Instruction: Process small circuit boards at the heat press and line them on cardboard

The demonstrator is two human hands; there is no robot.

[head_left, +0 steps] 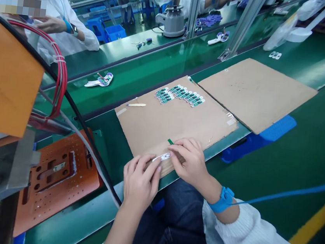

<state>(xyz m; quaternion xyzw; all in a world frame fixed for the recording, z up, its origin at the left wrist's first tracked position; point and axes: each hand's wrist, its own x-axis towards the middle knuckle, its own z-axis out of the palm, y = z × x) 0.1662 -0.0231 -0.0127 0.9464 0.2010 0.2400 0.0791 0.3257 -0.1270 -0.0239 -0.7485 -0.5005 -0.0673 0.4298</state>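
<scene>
My left hand (140,180) and my right hand (190,160) meet at the near edge of a brown cardboard sheet (180,120). Between their fingertips they pinch a small white flat part (162,157). A short green piece (170,141) lies on the cardboard just beyond my right fingers. Farther up the sheet lie rows of several small green circuit boards (180,94). A pale stick (136,105) rests near the sheet's left corner. A blue strap (223,199) circles my right wrist, with a blue cord running off to the right.
An orange perforated fixture plate (57,172) sits at the left under an orange machine housing (5,80) with red and black cables. A second cardboard sheet (256,91) lies on a blue tray (266,136). Across the green belt, another person in white works.
</scene>
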